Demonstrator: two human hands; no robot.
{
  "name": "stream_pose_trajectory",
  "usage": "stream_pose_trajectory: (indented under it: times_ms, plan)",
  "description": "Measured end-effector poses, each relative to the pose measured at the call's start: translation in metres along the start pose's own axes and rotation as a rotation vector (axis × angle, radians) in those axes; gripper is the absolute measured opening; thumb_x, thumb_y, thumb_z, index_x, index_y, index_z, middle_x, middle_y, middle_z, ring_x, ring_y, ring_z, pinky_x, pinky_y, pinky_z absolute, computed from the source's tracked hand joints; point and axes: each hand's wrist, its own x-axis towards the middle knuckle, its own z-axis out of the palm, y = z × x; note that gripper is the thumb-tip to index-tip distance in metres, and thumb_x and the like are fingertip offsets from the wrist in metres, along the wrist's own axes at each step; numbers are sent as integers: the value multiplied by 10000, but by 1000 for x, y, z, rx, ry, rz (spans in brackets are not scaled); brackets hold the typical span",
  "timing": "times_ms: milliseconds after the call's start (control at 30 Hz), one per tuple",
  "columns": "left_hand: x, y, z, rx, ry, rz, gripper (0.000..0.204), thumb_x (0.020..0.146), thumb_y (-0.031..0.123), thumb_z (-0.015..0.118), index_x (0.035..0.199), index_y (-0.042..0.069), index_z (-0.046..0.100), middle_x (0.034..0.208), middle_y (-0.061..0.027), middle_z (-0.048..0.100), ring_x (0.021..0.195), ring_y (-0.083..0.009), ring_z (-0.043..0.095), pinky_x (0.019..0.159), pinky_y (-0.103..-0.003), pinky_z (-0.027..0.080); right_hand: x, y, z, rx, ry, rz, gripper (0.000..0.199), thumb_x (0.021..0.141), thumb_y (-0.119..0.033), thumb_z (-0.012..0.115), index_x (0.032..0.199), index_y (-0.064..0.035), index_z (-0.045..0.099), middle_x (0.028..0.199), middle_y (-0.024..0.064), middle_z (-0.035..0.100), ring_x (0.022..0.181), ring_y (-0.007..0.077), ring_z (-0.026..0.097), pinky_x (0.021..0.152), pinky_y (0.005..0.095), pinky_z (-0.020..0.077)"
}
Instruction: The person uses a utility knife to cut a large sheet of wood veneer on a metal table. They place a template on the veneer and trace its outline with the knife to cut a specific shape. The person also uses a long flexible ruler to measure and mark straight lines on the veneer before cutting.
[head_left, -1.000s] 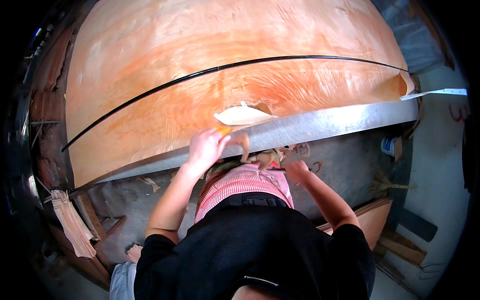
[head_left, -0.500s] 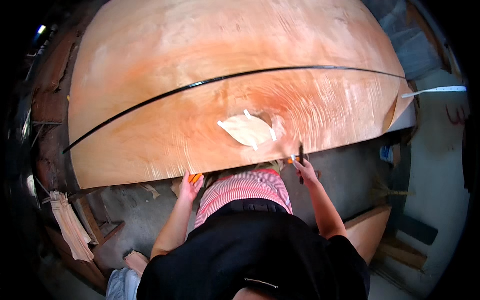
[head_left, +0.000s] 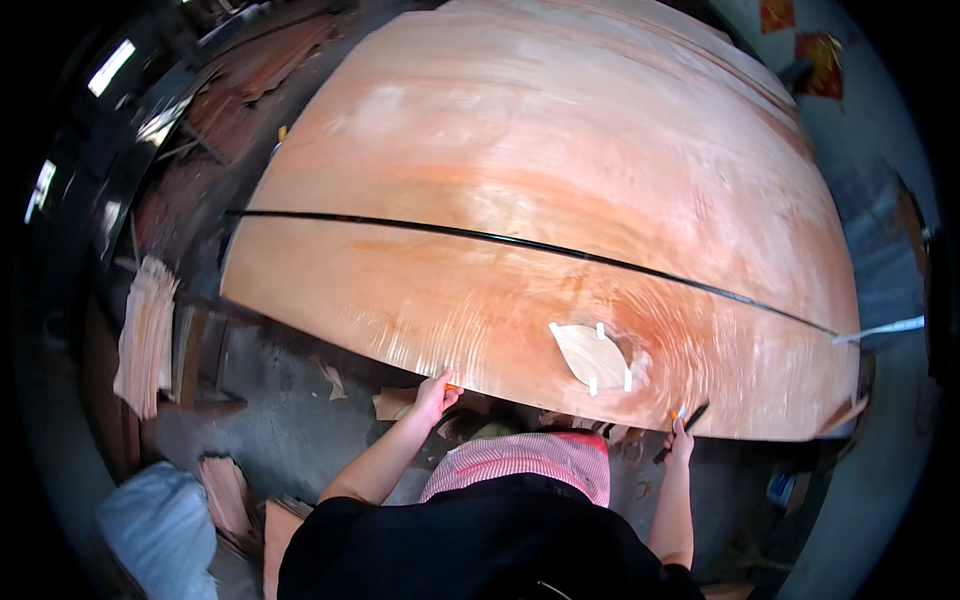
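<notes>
Workshop floor (head_left: 290,430) lies littered with wood scraps under a broad reddish veneer sheet (head_left: 520,200) crossed by a dark line, with a pale leaf-shaped patch (head_left: 590,355) near its front edge. Left hand (head_left: 435,392) fingers pinch that edge; right hand (head_left: 682,435) fingers are clenched on a dark tool (head_left: 682,430) just below the edge.

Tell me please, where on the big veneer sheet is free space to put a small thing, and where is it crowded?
The veneer sheet is bare above the black strap, and between the strap and the near edge on the left. It is crowded near the pale leaf-shaped patch, between the left hand and right hand, which holds a dark tool.
</notes>
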Motion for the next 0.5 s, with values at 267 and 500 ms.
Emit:
stream_pose_trajectory:
  times_ms: [267,500]
  plan:
    - [-21,-14,-2,9,-40,74,293,807,321,502,772,31,494,597,-87,550,396,-73,425,369,-185,375,2,-12,-4,-13,-64,33,159,784,-200,553,870,-78,500,542,-41,357,372,53,289,329,195,236]
    - [-32,-37,-12,-11,-30,43,307,804,338,498,782,33,520,627,-66,569,424,-80,479,394,-186,393,19,-16,-5,-75,-74,64,129,777,-204,560,835,-92,531,529,-47,347,376,53,260,329,186,221]
